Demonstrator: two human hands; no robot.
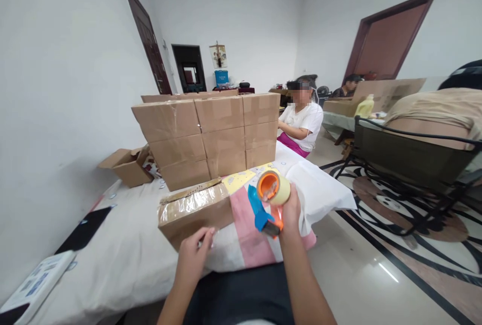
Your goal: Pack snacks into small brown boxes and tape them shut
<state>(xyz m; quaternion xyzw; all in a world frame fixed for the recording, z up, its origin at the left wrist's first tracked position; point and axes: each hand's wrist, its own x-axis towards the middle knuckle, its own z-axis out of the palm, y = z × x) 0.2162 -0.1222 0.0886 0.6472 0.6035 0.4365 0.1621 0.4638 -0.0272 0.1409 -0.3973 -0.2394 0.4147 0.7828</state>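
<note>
My right hand (292, 210) grips an orange and blue tape dispenser (261, 213) carrying a pale yellowish roll of tape (281, 192). It is raised over the bed-like surface, to the right of a single cardboard box (199, 214) and apart from it. Shiny clear tape covers the top of that box. Close to the box's near lower edge, my left hand (194, 254) has its thumb and forefinger pinched together. Something small and glossy shows at those fingertips, too indistinct to name.
Taped cardboard boxes (222, 136) stand stacked behind the single box. An open carton (130, 167) sits to their left. A white package (37, 285) lies at lower left. One person (303, 121) sits beyond the table; another occupies a dark chair (406, 159) at right.
</note>
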